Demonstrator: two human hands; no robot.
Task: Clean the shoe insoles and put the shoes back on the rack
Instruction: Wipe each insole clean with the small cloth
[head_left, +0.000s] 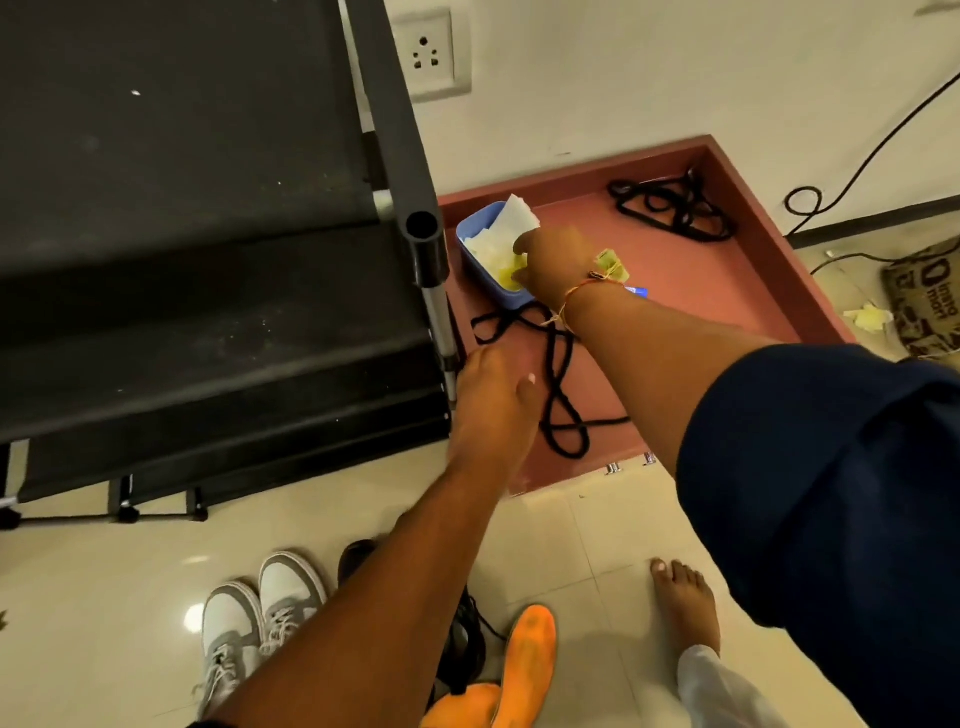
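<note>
Open ledge (701, 291) between blue tub (475, 254) and far laces (675, 210); rack post (423, 244) left.

Two orange insoles (525, 670) lie flat on near floor tiles. Grey-white laced sneaker pair (262, 618) stands left of them, toes pointing far. Black dusty rack (208, 286) far left.

A white wall socket (429, 52) sits above the red-brown platform's (701, 312) back left corner. A black cable (883, 141) trails down the wall behind its right side. Right of it, on the floor, lie a brown printed bag (924, 301) and crumpled yellowish paper (865, 317).
</note>
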